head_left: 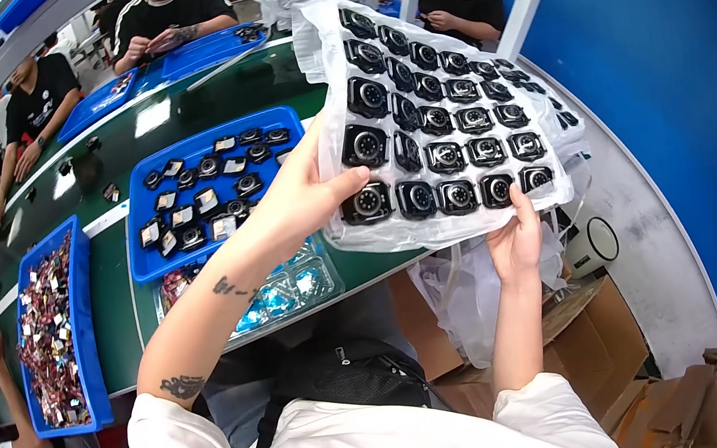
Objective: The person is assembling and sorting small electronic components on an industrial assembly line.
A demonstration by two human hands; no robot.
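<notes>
A white plastic tray point(423, 191) holds rows of black square watch cases with round dials, and clear film lies around its edges. Both hands hold it up, tilted, above the right end of the green bench. My left hand point(322, 182) grips its left edge, the thumb lying over the front near a watch case point(366, 204). Along the lower edge my right hand point(517, 239) is closed, thumb at the front by the bottom row; its other fingers are mostly hidden behind the tray.
A blue tray point(134, 240) with loose watch parts lies on the green bench point(114, 296). Left of it stands a blue bin point(91, 338) full of small reddish parts. A clear blister tray point(329, 272) sits at the near edge. Cardboard boxes point(604, 339) stand below right. Co-workers sit across.
</notes>
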